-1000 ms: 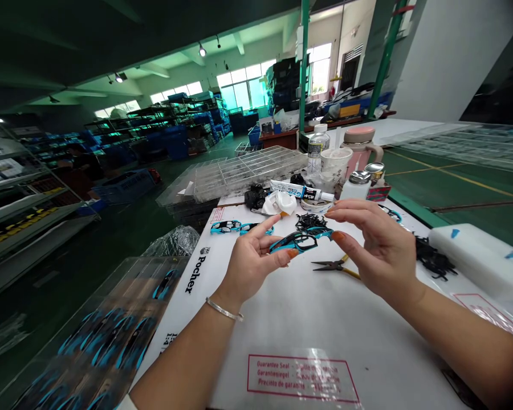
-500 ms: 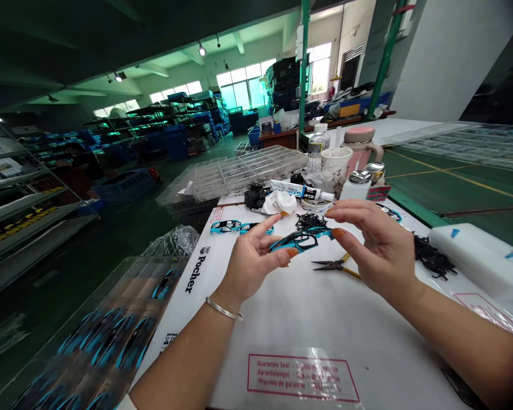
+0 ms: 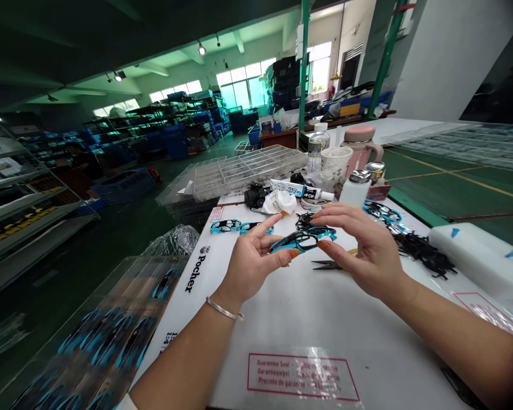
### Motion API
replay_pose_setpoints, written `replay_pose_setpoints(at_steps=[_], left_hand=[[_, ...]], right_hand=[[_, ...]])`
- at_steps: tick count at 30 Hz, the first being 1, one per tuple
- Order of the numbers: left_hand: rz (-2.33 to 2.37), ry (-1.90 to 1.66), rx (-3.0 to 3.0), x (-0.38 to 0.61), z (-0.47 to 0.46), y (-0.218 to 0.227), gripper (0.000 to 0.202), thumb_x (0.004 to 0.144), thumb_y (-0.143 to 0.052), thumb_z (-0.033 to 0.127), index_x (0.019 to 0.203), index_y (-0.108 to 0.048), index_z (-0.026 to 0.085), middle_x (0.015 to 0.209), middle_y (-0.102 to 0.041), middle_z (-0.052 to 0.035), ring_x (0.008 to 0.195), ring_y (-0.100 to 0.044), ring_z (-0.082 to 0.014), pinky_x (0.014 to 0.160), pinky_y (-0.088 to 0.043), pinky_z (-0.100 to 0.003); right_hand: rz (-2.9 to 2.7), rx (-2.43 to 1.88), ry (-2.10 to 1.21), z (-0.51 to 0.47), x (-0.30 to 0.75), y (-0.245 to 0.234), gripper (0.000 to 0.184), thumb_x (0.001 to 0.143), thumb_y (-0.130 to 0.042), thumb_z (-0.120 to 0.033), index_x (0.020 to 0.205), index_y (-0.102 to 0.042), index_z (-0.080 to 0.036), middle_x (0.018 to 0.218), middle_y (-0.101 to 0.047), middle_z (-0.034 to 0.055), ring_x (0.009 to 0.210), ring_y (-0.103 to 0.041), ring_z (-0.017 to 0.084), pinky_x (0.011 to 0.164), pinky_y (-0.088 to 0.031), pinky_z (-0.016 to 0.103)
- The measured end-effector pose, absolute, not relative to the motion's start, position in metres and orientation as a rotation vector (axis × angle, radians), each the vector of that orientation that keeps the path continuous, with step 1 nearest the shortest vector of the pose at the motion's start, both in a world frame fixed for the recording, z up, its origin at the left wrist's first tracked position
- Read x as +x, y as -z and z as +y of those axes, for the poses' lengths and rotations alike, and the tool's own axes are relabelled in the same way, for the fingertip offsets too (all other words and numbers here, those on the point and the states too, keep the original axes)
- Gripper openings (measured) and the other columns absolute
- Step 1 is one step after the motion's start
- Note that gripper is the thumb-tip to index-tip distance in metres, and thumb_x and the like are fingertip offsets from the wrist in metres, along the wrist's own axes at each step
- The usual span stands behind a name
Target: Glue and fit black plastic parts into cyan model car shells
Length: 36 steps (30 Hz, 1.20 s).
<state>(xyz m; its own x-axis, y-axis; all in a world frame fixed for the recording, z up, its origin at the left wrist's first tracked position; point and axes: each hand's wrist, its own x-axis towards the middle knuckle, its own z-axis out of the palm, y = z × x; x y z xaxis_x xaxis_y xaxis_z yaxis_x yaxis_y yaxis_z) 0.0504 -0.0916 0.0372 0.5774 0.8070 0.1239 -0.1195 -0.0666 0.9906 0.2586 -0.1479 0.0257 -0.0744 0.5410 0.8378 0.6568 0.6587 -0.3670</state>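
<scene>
One blue frame (image 3: 293, 242) is pinched at its ends by the left hand (image 3: 250, 265) and right hand (image 3: 363, 250), two spare frames (image 3: 225, 226) behind; the right hand has slid nearer.

Frame (image 3: 294, 241): long, narrow teal plastic piece with black inserts and open cut-outs. It is held in the air, roughly level, with the left end slightly lower. Left hand (image 3: 250, 263) pinches its left end between thumb and fingers; right hand (image 3: 363, 250) pinches the right end with its fingertips.
</scene>
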Motion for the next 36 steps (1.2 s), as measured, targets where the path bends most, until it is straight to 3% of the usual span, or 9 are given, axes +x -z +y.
replay_pose_setpoints(at_steps=[17, 31, 36], left_hand=[[0.636, -0.89, 1.454, 0.0527, -0.0948, -0.0374, 0.081, 0.07, -0.084, 0.032, 0.142, -0.049, 0.019, 0.102, -0.073, -0.0069, 0.07, -0.063, -0.0123, 0.071, -0.056, -0.028], [0.645, -0.873, 1.477, 0.0517, -0.0917, -0.0354, 0.085, 0.068, -0.085, 0.037, 0.143, -0.048, 0.022, 0.103, -0.072, -0.0058, 0.074, -0.061, -0.0121, 0.074, -0.055, -0.027], [0.66, -0.874, 1.483, 0.0513, -0.0909, -0.0351, 0.085, 0.068, -0.085, 0.037, 0.143, -0.048, 0.023, 0.105, -0.073, -0.006, 0.076, -0.062, -0.0132, 0.074, -0.056, -0.028]], right_hand=[[-1.799, -0.956, 0.212, -0.1451, 0.2573, -0.0254, 0.013, 0.091, -0.063, -0.021, 0.104, -0.065, -0.021, 0.102, -0.066, 0.0061, 0.104, -0.06, 0.025, 0.095, -0.048, 0.043], [-1.768, -0.912, -0.009, -0.1429, 0.2623, -0.0191, 0.023, 0.1, -0.046, -0.024, 0.11, -0.067, -0.023, 0.111, -0.065, 0.0058, 0.11, -0.058, 0.023, 0.098, -0.044, 0.04], [-1.745, -0.937, 0.083, -0.1477, 0.2592, -0.0223, 0.021, 0.097, -0.053, -0.022, 0.115, -0.065, -0.022, 0.116, -0.062, 0.0071, 0.111, -0.058, 0.023, 0.096, -0.046, 0.038]])
